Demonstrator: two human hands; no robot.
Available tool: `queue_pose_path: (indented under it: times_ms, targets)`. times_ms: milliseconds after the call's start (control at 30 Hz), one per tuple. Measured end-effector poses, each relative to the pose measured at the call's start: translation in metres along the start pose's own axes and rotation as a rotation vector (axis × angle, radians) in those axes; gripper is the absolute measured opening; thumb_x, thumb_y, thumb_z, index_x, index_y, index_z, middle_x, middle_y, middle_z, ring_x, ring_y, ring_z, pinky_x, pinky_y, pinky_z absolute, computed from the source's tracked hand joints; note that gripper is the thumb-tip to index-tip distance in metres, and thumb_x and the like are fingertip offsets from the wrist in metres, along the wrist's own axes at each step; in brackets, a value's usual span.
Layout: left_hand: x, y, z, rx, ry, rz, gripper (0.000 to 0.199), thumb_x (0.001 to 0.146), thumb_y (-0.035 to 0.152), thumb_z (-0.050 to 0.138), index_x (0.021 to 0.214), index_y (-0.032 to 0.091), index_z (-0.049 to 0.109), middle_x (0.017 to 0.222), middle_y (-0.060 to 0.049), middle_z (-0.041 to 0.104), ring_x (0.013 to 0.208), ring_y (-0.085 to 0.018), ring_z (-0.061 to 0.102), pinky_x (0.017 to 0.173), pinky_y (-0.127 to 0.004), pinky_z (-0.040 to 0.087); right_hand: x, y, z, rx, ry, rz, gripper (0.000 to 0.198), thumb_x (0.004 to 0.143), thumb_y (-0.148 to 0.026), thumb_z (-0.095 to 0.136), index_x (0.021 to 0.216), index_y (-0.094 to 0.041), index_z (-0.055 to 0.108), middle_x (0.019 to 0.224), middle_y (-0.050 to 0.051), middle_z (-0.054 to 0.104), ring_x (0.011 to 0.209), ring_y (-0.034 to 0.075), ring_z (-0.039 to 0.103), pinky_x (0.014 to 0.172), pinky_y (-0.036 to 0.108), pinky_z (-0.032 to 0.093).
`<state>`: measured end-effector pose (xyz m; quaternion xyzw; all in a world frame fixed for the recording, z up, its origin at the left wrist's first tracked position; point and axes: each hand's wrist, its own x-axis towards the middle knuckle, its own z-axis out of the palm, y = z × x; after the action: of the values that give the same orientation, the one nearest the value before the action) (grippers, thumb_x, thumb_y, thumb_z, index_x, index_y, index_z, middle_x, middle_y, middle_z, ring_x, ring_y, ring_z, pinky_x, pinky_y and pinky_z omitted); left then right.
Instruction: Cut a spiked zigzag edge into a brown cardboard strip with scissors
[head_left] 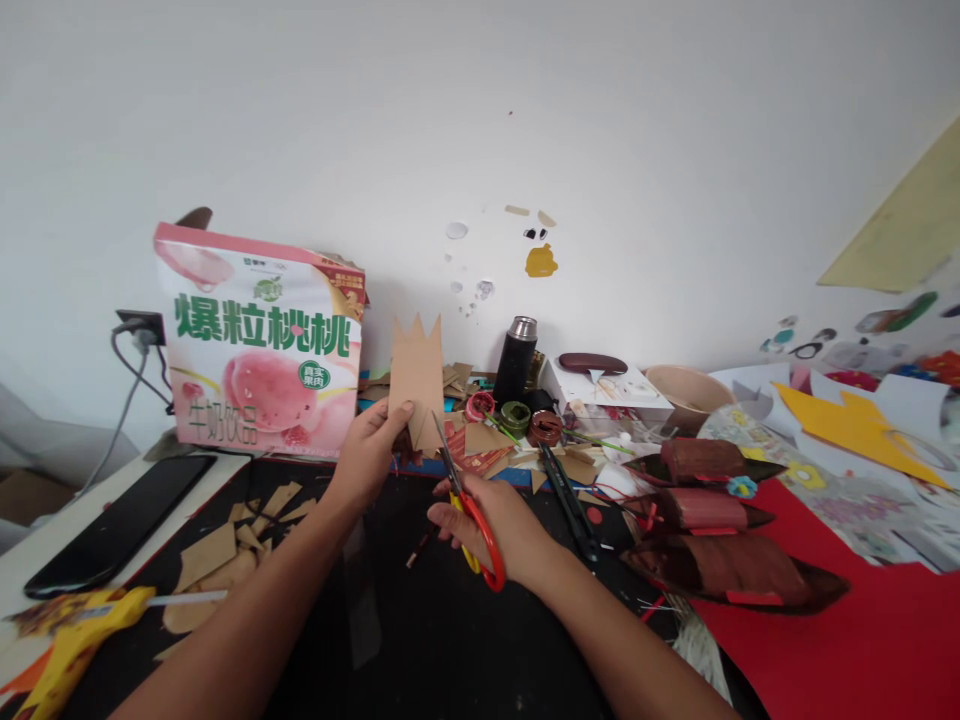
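Note:
A piece of brown cardboard (417,372) stands upright in my left hand (375,440), pinched at its lower left side between thumb and fingers. Its top edge is cut into several sharp points, and lines run across its lower part. My right hand (495,520) is closed around the handles of red and yellow scissors (487,550). The blades point up and to the left, with a tip at the lower right edge of the cardboard. Whether the blades bite into it, I cannot tell.
Cardboard scraps (217,555) and a yellow glue gun (90,640) lie at left, near a black phone (120,520). Behind stand a pink drink carton (262,350), a black thermos (516,362) and paint jars (515,416). At right are a black utility knife (568,500) and brown boat models (742,568).

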<state>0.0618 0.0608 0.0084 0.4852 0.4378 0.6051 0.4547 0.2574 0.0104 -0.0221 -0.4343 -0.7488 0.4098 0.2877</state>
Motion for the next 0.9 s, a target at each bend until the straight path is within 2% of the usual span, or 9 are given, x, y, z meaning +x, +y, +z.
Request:
queue_pose_path:
  times_ms: [133, 633, 900]
  targets:
    - [-0.0016, 0.0034, 0.0016, 0.005, 0.021, 0.017, 0.045, 0.075, 0.059, 0.08, 0.086, 0.021, 0.059, 0.059, 0.005, 0.057, 0.044, -0.014, 0.054, 0.04, -0.028, 0.05, 0.0004, 0.0011, 0.0009, 0.01, 0.0, 0.004, 0.045, 0.097, -0.061, 0.068, 0.116, -0.02, 0.069, 0.089, 0.007, 0.077, 0.077, 0.024, 0.076, 0.066, 0.03, 0.058]
    - [-0.0014, 0.0009, 0.0029, -0.009, 0.034, 0.002, 0.044, 0.075, 0.058, 0.08, 0.085, 0.021, 0.057, 0.059, 0.006, 0.056, 0.044, -0.014, 0.053, 0.039, -0.027, 0.049, 0.0002, -0.0004, 0.0016, -0.002, 0.005, 0.026, 0.039, 0.098, -0.056, 0.07, 0.116, -0.021, 0.071, 0.083, 0.006, 0.076, 0.073, 0.022, 0.075, 0.063, 0.029, 0.057]
    - [-0.0024, 0.0036, 0.0049, -0.017, 0.047, -0.01, 0.045, 0.072, 0.057, 0.081, 0.084, 0.021, 0.057, 0.06, 0.005, 0.058, 0.044, -0.014, 0.053, 0.039, -0.027, 0.049, -0.0007, 0.0018, -0.0016, 0.001, -0.012, -0.022, 0.05, 0.093, -0.062, 0.074, 0.118, -0.019, 0.069, 0.089, 0.008, 0.076, 0.077, 0.024, 0.075, 0.066, 0.03, 0.057]
